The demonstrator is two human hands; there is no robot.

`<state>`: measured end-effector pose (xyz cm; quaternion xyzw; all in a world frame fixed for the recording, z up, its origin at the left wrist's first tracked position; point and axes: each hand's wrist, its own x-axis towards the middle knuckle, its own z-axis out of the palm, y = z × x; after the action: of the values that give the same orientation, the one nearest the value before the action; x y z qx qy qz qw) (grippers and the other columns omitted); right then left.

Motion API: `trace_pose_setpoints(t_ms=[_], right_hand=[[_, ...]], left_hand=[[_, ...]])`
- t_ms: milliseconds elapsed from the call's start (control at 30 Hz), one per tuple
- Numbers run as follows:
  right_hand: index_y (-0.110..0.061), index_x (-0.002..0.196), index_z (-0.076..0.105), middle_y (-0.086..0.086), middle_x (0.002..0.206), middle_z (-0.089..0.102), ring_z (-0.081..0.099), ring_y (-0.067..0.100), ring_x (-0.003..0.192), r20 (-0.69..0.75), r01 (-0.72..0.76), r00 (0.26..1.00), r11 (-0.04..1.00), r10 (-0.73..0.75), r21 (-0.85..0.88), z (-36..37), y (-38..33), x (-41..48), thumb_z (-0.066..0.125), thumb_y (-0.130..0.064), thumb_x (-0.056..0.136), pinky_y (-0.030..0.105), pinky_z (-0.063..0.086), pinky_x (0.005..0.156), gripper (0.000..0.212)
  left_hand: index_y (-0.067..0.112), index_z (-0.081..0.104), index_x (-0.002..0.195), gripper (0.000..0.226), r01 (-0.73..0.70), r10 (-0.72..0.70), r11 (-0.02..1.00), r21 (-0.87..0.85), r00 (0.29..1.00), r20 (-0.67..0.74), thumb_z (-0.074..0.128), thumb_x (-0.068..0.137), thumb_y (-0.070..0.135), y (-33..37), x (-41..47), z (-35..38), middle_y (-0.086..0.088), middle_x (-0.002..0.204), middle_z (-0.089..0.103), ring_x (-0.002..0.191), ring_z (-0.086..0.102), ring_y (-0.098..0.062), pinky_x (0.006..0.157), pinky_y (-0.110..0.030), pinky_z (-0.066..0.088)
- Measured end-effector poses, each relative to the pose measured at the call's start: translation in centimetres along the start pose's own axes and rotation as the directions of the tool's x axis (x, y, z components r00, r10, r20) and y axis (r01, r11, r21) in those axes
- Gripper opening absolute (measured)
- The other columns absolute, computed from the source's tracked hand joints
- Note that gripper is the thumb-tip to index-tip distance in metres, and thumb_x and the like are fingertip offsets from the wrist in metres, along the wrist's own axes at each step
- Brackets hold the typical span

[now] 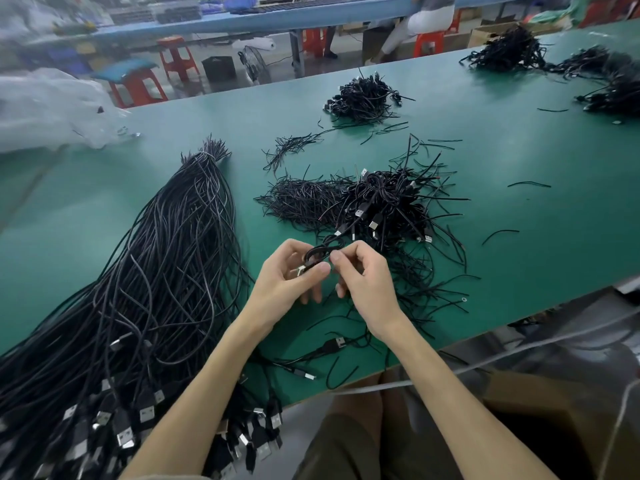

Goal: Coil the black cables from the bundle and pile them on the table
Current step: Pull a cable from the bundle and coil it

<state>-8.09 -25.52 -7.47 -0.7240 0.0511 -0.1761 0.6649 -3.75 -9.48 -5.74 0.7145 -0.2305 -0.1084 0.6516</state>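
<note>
While left hand (287, 277) and right hand (369, 277) fingers (336, 258) pinch the coiled cable (320, 251), its long axis slants rightward toward the pile (384, 199).

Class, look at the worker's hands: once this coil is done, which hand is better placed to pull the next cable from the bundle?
Left, probably: the bundle lies just beside the left hand, while the right hand, also pinching the coil, sits nearer the pile of coiled cables.

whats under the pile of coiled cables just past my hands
Thin black strands stick out from beneath the pile on its left and near sides, lying on the green table. Whatever lies under the pile's middle is covered.
</note>
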Motion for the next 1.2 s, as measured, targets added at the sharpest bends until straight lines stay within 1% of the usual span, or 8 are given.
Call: trace_pose_setpoints(t_ms=[133, 267, 400, 533, 667, 900, 1033, 1200], right_hand=[[-0.005, 0.087, 0.058, 0.013, 0.073, 0.064, 0.056, 0.02, 0.053, -0.005, -0.01, 1.0, 0.999, 0.01, 0.053, -0.16, 0.0, 0.04, 0.06, -0.021, 0.103, 0.042, 0.05, 0.057, 0.023], [-0.009, 0.086, 0.059, -0.001, 0.066, 0.059, 0.054, 0.019, 0.053, 0.016, -0.005, 1.0, 0.998, 0.004, 0.056, -0.18, -0.05, 0.02, 0.062, -0.027, 0.102, 0.039, 0.048, 0.057, 0.024], [-0.007, 0.086, 0.06, 0.001, 0.066, 0.056, 0.053, 0.021, 0.054, 0.069, 0.017, 0.997, 1.0, -0.017, -0.002, 0.02, -0.11, -0.06, 0.063, -0.019, 0.101, 0.037, 0.048, 0.057, 0.019], [-0.002, 0.089, 0.058, 0.011, 0.072, 0.057, 0.05, 0.02, 0.058, 0.1, 0.006, 0.995, 0.999, -0.003, -0.036, 0.04, -0.12, -0.1, 0.06, -0.012, 0.102, 0.045, 0.049, 0.06, 0.017], [-0.017, 0.082, 0.058, -0.012, 0.063, 0.054, 0.05, 0.014, 0.055, 0.087, 0.019, 0.996, 0.997, -0.013, -0.073, 0.12, -0.37, -0.2, 0.062, -0.015, 0.101, 0.034, 0.048, 0.056, 0.019], [-0.005, 0.087, 0.061, -0.002, 0.065, 0.054, 0.05, 0.019, 0.054, 0.073, 0.058, 0.996, 0.994, -0.052, -0.091, 0.16, -0.81, -0.34, 0.064, -0.015, 0.101, 0.046, 0.048, 0.058, 0.017], [-0.009, 0.083, 0.059, -0.008, 0.063, 0.053, 0.05, 0.015, 0.053, 0.073, 0.067, 0.996, 0.992, -0.06, -0.109, 0.28, -0.71, -0.37, 0.065, -0.014, 0.1, 0.029, 0.046, 0.055, 0.019], [-0.009, 0.084, 0.059, -0.002, 0.065, 0.055, 0.051, 0.018, 0.053, 0.055, 0.063, 0.997, 0.993, -0.058, -0.098, 0.28, -0.71, -0.34, 0.064, -0.017, 0.101, 0.038, 0.048, 0.056, 0.019]], left_hand=[[0.01, 0.058, 0.111, 0.041, -0.002, 0.009, 0.995, -0.095, 0.997, 0.074, 0.084, 0.083, 0.024, 0.3, -0.26, -0.24, -0.006, 0.09, 0.067, 0.067, 0.065, -0.026, 0.06, -0.031, 0.049], [0.008, 0.066, 0.106, 0.024, -0.045, 0.045, 0.999, -0.003, 0.999, -0.029, 0.075, 0.089, 0.023, 0.04, -0.19, -0.06, -0.007, 0.088, 0.067, 0.074, 0.06, -0.02, 0.062, -0.034, 0.048], [0.013, 0.069, 0.095, 0.013, -0.153, 0.173, 0.976, 0.157, 0.977, -0.121, 0.072, 0.09, 0.024, 0.07, 0.01, -0.17, 0.001, 0.128, 0.06, 0.103, 0.059, -0.007, 0.069, -0.022, 0.047], [0.007, 0.059, 0.096, 0.016, -0.197, 0.208, 0.958, 0.21, 0.978, -0.031, 0.074, 0.092, 0.007, -0.26, 0.07, 0.03, 0.006, 0.134, 0.066, 0.126, 0.061, -0.017, 0.09, -0.04, 0.054], [0.014, 0.06, 0.096, 0.011, -0.163, 0.178, 0.97, 0.182, 0.981, -0.073, 0.071, 0.096, 0.015, -0.27, -0.04, 0.16, 0.007, 0.102, 0.071, 0.099, 0.066, -0.015, 0.082, -0.046, 0.051], [0.015, 0.067, 0.101, 0.002, -0.167, 0.203, 0.963, 0.212, 0.967, -0.155, 0.065, 0.101, 0.016, 0.24, -0.25, 0.71, -0.001, 0.091, 0.07, 0.076, 0.062, -0.034, 0.067, -0.058, 0.052], [0.018, 0.068, 0.095, 0.015, -0.135, 0.19, 0.966, 0.219, 0.949, -0.253, 0.058, 0.106, 0.022, 0.25, -0.34, 0.56, -0.01, 0.08, 0.067, 0.041, 0.058, -0.033, 0.042, -0.041, 0.044], [0.015, 0.069, 0.1, 0.019, -0.077, 0.133, 0.981, 0.177, 0.936, -0.327, 0.054, 0.108, 0.025, 0.07, -0.16, 0.01, -0.003, 0.092, 0.076, 0.037, 0.062, -0.029, 0.043, -0.019, 0.042]])
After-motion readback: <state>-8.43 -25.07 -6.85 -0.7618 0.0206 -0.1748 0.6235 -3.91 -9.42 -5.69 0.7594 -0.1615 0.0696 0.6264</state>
